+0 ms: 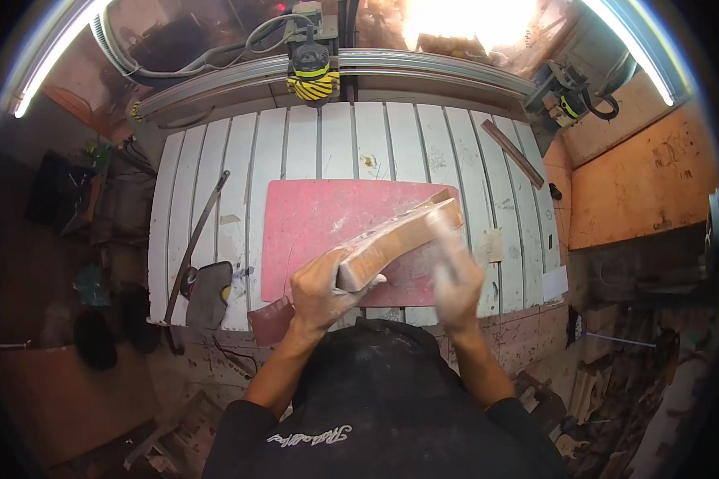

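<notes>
A long, slightly curved piece of light brown wood point(395, 242), dusted with white powder, is held tilted above a pink board point(295, 219). My left hand point(321, 287) is closed around its near left end, the fingers dusty. Beside the far right end of the wood is my right hand point(458, 275), powdered white and blurred by motion. Its fingers are smeared, so whether anything is in them does not show. The pink board lies flat on a white slatted table point(287, 144).
A reddish-brown sheet point(271, 322) hangs over the table's front edge. At left lie a long dark metal bar point(200, 231) and a grey flat object point(209, 294). A brown strip point(513, 155) lies far right. A metal rail point(423, 62) carrying a machine head point(311, 73) spans the back.
</notes>
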The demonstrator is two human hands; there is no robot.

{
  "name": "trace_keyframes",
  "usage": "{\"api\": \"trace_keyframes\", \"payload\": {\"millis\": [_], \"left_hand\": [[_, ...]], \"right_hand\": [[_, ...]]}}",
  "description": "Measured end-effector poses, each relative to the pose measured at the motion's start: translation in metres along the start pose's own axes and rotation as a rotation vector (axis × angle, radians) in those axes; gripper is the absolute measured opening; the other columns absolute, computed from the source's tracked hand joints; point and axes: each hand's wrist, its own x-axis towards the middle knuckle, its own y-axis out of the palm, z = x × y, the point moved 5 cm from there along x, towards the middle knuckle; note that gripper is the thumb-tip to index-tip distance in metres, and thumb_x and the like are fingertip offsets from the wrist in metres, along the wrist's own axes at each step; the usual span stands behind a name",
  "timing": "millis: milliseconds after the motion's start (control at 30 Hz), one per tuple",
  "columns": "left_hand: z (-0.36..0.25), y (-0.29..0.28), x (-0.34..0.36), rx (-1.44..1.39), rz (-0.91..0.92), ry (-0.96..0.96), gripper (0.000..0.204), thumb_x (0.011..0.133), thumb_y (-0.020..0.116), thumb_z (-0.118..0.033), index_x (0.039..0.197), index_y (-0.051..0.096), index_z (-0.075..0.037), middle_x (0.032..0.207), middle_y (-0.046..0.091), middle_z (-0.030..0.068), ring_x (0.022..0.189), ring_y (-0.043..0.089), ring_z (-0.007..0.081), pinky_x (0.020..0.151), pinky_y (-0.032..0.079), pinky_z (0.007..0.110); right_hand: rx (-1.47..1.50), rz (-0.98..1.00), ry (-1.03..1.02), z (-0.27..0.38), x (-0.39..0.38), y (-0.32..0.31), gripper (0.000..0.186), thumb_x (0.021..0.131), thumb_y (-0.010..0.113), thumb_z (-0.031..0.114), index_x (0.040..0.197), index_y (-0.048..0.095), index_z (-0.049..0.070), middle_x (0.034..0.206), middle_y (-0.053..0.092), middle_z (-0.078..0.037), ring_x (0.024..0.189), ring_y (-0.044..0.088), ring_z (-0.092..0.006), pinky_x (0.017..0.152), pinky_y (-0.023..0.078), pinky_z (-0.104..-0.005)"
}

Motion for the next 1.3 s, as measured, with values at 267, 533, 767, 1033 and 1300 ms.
{"api": "trace_keyframes", "payload": {"millis": [267, 533, 767, 1033, 1300], "left_hand": [[-0.006, 0.005, -0.001, 0.006, 0.052, -0.095, 0.057, 0.071, 0.100, -0.020, 0.119, 0.074, -0.002, 0.103, 0.080, 0.0176, 0.092, 0.080, 0.0333, 0.080, 0.063, 0.040], [-0.016, 0.011, -0.015, -0.029, 0.061, -0.026, 0.049, 0.071, 0.090, -0.011, 0.116, 0.074, -0.003, 0.107, 0.079, 0.0170, 0.096, 0.077, 0.0378, 0.083, 0.061, 0.045], [-0.014, 0.011, -0.014, -0.060, 0.046, -0.038, 0.051, 0.068, 0.086, -0.007, 0.118, 0.075, -0.003, 0.110, 0.079, 0.0182, 0.098, 0.077, 0.0387, 0.085, 0.061, 0.045], [-0.008, 0.009, -0.010, -0.046, 0.028, -0.042, 0.047, 0.070, 0.087, -0.011, 0.116, 0.076, -0.004, 0.103, 0.079, 0.0178, 0.092, 0.077, 0.0389, 0.080, 0.061, 0.044], [-0.008, 0.010, -0.010, -0.045, 0.013, -0.037, 0.046, 0.069, 0.087, -0.008, 0.113, 0.076, -0.003, 0.100, 0.078, 0.0188, 0.088, 0.076, 0.0397, 0.078, 0.061, 0.044]], "right_hand": [[0.040, 0.292, 0.199, 0.033, -0.029, 0.046, 0.062, 0.085, 0.051, -0.015, 0.144, 0.065, -0.001, 0.145, 0.065, -0.027, 0.139, 0.061, -0.0377, 0.117, 0.051, -0.0426], [0.051, 0.324, 0.183, 0.042, -0.037, 0.039, 0.060, 0.089, 0.053, -0.013, 0.144, 0.067, 0.005, 0.146, 0.065, -0.023, 0.136, 0.063, -0.0352, 0.117, 0.052, -0.0425], [0.082, 0.288, 0.165, 0.051, -0.039, 0.039, 0.060, 0.091, 0.051, -0.012, 0.145, 0.067, 0.007, 0.147, 0.064, -0.022, 0.136, 0.064, -0.0350, 0.115, 0.054, -0.0413], [0.095, 0.295, 0.153, 0.054, -0.035, 0.046, 0.053, 0.095, 0.053, -0.009, 0.144, 0.067, 0.006, 0.145, 0.065, -0.022, 0.131, 0.066, -0.0358, 0.110, 0.057, -0.0401], [0.142, 0.289, 0.098, 0.040, -0.032, 0.047, 0.044, 0.098, 0.056, -0.005, 0.140, 0.069, 0.004, 0.143, 0.066, -0.025, 0.123, 0.069, -0.0397, 0.100, 0.062, -0.0429]]}}
